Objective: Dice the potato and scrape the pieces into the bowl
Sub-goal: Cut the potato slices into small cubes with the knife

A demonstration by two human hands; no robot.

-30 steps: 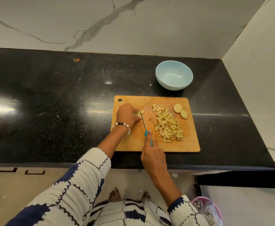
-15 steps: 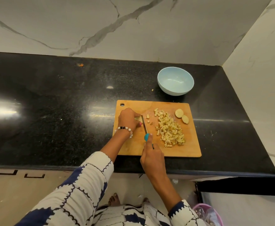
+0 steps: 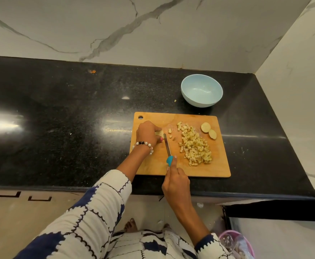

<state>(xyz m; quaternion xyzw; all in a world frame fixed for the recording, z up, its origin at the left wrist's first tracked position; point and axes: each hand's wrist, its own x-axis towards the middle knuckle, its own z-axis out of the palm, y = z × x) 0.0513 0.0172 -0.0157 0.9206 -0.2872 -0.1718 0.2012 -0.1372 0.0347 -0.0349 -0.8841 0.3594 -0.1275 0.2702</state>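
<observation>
On the wooden cutting board [image 3: 216,169] lies a heap of diced potato [image 3: 195,145]. My left hand [image 3: 148,133] curls over the last uncut potato strips [image 3: 159,132] at the board's left side; most of them are hidden under my fingers. My right hand [image 3: 175,179] grips the blue-handled knife [image 3: 167,146], its blade lying right beside my left fingertips. A few loose cubes [image 3: 170,130] lie between the blade and the heap. Two round potato end pieces [image 3: 208,130] sit at the board's far right. The light blue bowl [image 3: 201,90] stands empty behind the board.
The board rests on a black granite counter [image 3: 59,118] in a corner of white marble walls. A potato crumb [image 3: 175,100] lies on the counter left of the bowl. A pink bin [image 3: 237,243] stands on the floor at the lower right.
The knife blade has shifted slightly left toward my left fingers, and a couple more cut cubes lie beside it. The camera has tilted a little.
</observation>
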